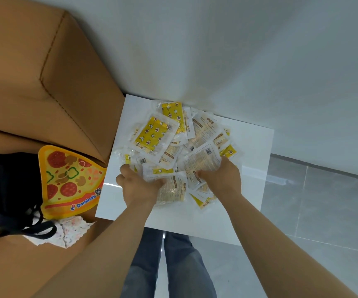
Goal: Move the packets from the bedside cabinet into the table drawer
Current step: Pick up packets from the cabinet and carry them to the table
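Reaching down, left hand (138, 186) and right hand (223, 176) among packets (173, 145).

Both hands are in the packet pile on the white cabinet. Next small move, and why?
Probably close both hands and lift a bundle. The left hand and right hand already curl into the near edge of the packets, which all lie heaped on the cabinet top. No drawer is in view.

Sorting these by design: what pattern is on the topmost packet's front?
Yellow with small stars, moons and flower-like shapes, on the topmost packet; head view.
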Demonstrator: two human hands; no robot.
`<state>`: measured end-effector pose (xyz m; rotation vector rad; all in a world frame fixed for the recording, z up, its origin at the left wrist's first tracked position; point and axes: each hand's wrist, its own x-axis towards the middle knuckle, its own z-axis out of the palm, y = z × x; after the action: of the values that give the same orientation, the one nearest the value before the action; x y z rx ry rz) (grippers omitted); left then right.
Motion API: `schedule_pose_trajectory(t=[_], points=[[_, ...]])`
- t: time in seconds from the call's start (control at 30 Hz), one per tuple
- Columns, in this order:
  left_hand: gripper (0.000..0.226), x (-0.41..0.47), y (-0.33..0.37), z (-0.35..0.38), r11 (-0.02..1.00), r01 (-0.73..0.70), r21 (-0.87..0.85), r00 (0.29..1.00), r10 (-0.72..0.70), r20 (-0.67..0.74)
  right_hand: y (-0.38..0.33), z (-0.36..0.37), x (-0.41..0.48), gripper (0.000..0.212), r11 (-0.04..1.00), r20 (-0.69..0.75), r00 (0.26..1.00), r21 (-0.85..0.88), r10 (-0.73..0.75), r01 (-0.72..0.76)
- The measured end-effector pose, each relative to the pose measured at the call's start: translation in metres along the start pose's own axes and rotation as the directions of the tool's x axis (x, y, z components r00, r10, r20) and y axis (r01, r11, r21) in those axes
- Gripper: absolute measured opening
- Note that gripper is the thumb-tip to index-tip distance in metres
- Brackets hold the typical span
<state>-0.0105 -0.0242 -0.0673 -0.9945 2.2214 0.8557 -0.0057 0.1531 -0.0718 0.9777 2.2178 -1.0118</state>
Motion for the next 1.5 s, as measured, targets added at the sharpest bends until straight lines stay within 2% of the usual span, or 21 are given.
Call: schedule_pose_trajectory(t=[0.13,0.23,0.4,0.53,0.63,0.83,0.97,1.1,1.17,1.3,1.37,1.5], points=[[0.076,0.002,0.0,-0.004,0.998,-0.047,0.047,0.999,0.047,0.013,0.002,0.002,-0.003,0.039,1.0,-0.016,1.0,0.022,-0.013,0.014],[0.065,0.002,-0.001,-0.006,1.0,0.015,0.006,0.999,-0.015,0.037,0.003,0.002,-0.009,0.039,0.999,-0.027,0.999,0.038,-0.023,0.024],[0.039,0.006,-0.01,-0.009,0.988,0.097,-0.119,0.982,-0.076,0.173,0.005,-0.002,-0.018,0.039,0.998,-0.03,0.999,0.062,-0.031,0.033],[0.037,0.001,-0.011,-0.014,0.986,0.052,-0.159,0.977,-0.018,0.211,0.003,-0.003,-0.029,0.05,0.994,-0.035,0.998,0.097,-0.054,0.057],[0.035,-0.007,-0.013,-0.022,0.971,0.059,-0.232,0.969,0.001,0.249,0.002,-0.01,-0.041,0.048,0.994,-0.069,0.996,0.094,-0.048,0.055],[0.024,-0.038,-0.015,-0.058,0.975,-0.052,-0.218,0.94,0.122,0.319,-0.01,-0.043,-0.079,0.041,0.996,-0.119,0.989,0.006,-0.09,0.092],[0.014,-0.069,-0.007,-0.097,0.959,-0.097,-0.264,0.938,0.177,0.299,-0.024,-0.071,-0.116,0.035,0.986,-0.144,0.976,-0.061,-0.163,0.155],[0.011,-0.105,0.001,-0.139,0.936,-0.215,-0.28,0.936,0.279,0.215,-0.043,-0.101,-0.154,0.034,0.955,-0.163,0.952,-0.187,-0.26,0.229],[0.012,-0.123,0.005,-0.16,0.925,-0.291,-0.246,0.926,0.337,0.17,-0.054,-0.115,-0.173,0.031,0.91,-0.142,0.928,-0.292,-0.345,0.294],[0.012,-0.163,0.006,-0.197,0.905,-0.4,-0.145,0.907,0.413,0.078,-0.074,-0.144,-0.212,0.026,0.836,-0.099,0.877,-0.371,-0.469,0.405],[0.011,-0.186,0.003,-0.213,0.899,-0.426,-0.1,0.902,0.43,0.027,-0.082,-0.155,-0.23,0.026,0.798,-0.056,0.858,-0.402,-0.511,0.449],[0.025,-0.229,-0.01,-0.234,0.895,-0.428,-0.127,0.904,0.421,-0.076,-0.097,-0.175,-0.26,0.032,0.687,0.066,0.791,-0.455,-0.609,0.567]])
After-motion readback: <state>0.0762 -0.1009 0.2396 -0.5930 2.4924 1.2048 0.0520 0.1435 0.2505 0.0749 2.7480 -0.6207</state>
